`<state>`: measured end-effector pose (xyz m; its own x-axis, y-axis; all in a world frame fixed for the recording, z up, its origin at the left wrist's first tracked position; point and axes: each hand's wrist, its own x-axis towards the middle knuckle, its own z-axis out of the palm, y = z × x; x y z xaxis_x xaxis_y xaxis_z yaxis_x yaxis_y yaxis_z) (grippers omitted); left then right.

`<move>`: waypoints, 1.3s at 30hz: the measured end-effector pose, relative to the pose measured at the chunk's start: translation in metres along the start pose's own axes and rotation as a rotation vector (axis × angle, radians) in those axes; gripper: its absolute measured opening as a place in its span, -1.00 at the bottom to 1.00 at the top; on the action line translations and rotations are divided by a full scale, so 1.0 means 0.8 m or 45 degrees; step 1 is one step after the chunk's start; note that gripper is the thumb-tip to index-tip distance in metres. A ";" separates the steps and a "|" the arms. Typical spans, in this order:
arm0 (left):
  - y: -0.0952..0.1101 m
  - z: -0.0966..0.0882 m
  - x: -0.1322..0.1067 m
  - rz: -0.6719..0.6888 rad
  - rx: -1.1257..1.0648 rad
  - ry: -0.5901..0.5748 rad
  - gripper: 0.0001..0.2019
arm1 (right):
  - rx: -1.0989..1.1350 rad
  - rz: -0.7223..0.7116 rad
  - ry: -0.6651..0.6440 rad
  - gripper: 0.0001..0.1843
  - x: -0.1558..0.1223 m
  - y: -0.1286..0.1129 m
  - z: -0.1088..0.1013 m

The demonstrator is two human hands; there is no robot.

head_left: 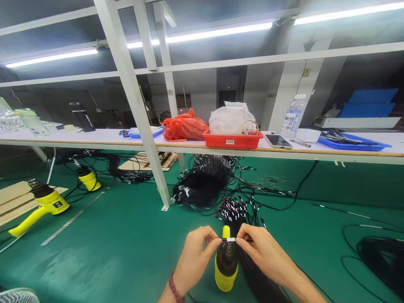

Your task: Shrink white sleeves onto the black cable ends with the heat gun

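Note:
Between my hands a thin black cable with a white sleeve [231, 240] is stretched level. My left hand [196, 252] pinches its left end between thumb and fingertips. On the other side, my right hand [264, 251] pinches the cable just right of the white part. Directly below stands a yellow and black heat gun [225, 281], its dark nozzle pointing up close under the sleeve. Next to my right hand lies a long bundle of black cables [235, 210] with red and white tips, partly hidden by that hand.
Two more heat guns [57, 204] lie at the left near a metal ruler [74, 218]. Coiled black cables [198, 187] sit under the shelf, others [381, 256] at the right. A white post [135, 105] rises from the green bench. The shelf [192, 148] holds a red bin [233, 141].

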<state>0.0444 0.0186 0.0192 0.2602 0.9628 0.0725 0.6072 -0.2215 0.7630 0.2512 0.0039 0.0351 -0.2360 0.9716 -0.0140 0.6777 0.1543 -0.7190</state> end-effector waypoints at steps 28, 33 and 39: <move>-0.005 0.007 -0.001 0.067 0.072 -0.050 -0.62 | 0.004 -0.022 0.022 -0.69 0.003 0.008 -0.008; -0.004 0.007 -0.002 0.090 -0.038 -0.009 -0.81 | 0.090 -0.005 0.070 -0.79 0.007 0.012 0.001; -0.011 0.010 -0.003 0.058 -0.021 -0.023 -0.77 | 0.076 0.048 0.058 -0.76 0.004 0.015 0.007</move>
<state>0.0439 0.0168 0.0071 0.3009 0.9489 0.0954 0.5822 -0.2620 0.7697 0.2550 0.0083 0.0224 -0.1786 0.9839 -0.0111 0.6424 0.1080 -0.7587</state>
